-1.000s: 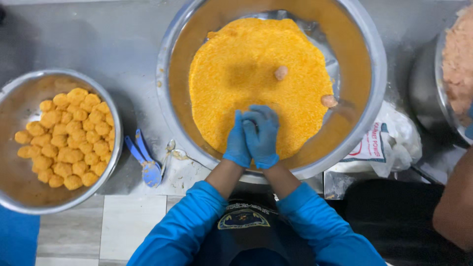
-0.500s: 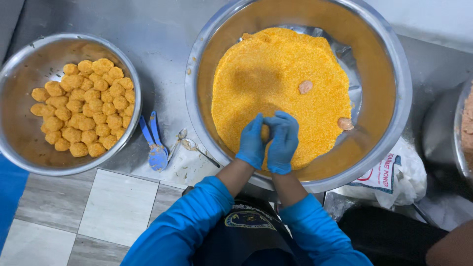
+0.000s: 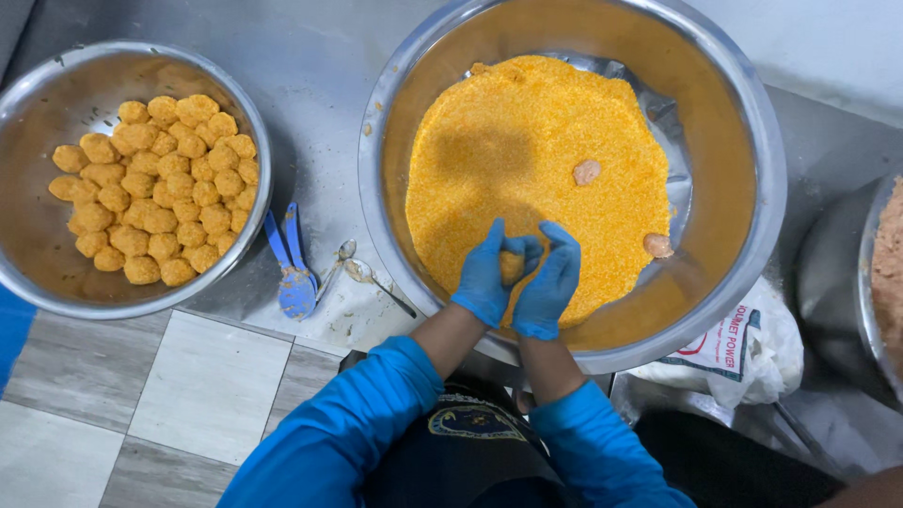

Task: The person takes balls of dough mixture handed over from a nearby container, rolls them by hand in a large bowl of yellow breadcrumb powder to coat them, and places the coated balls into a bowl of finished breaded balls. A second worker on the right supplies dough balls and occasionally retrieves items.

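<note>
Both my hands wear blue gloves and meet over the near side of a large steel bowl (image 3: 752,141) filled with orange breadcrumbs (image 3: 527,160). My left hand (image 3: 484,277) and my right hand (image 3: 550,282) are cupped together around one crumb-coated ball (image 3: 511,266), which shows between the palms. Two uncoated pinkish balls lie on the crumbs, one in the middle right (image 3: 586,171) and one near the right rim (image 3: 657,245).
A second steel bowl (image 3: 28,273) at the left holds several coated balls (image 3: 155,188). Blue tongs (image 3: 290,263) and two metal spoons (image 3: 353,268) lie between the bowls. Another bowl with pinkish mixture (image 3: 884,273) is at the right edge, beside a white bag (image 3: 752,348).
The view has shifted so both bowls sit further right and lower. My hands have parted slightly, and the coated ball now shows between them.
</note>
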Motion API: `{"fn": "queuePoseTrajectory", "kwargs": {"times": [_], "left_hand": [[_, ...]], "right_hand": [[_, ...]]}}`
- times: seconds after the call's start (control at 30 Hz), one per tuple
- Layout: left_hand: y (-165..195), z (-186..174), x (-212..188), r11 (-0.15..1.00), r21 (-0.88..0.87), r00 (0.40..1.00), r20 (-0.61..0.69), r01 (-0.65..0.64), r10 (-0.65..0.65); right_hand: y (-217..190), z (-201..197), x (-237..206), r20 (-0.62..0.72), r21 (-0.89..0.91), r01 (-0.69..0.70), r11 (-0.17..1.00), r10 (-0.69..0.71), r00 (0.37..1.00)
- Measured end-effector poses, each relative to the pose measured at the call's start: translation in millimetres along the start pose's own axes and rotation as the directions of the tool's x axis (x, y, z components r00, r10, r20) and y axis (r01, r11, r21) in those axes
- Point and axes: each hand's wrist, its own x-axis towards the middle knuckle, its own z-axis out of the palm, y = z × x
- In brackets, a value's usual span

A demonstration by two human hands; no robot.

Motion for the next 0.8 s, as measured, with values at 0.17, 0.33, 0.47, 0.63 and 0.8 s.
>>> {"fn": "queuePoseTrajectory", "kwargs": {"times": [0.17, 0.33, 0.47, 0.63, 0.8], "left_hand": [[9, 3, -8, 0.687, 0.435, 0.809, 0.225, -0.582, 0.543], [13, -1, -5, 0.912, -0.353, 0.973, -0.02, 0.207, -0.229], [7, -5, 3, 0.997, -0.067, 0.997, 0.076, 0.027, -0.022], [9, -12, 10, 0.469, 0.521, 0.68, 0.348, -0.713, 0.646], [22, -23, 19, 0.966, -0.204, 0.986, 0.074, 0.161, -0.149]], "right_hand": [[25, 5, 0, 0.345, 0.613, -0.704, 0.359, 0.68, 0.647], [22, 6, 0, 0.307, -0.033, 0.026, 0.999, -0.014, 0.951], [9, 11, -11, 0.088, 0.365, -0.163, 0.917, 0.14, 0.986], [16, 26, -3, 0.232, 0.515, -0.736, 0.439, 0.755, 0.613], [8, 33, -3, 0.309, 0.37, -0.176, 0.912, 0.057, 0.949]]}}
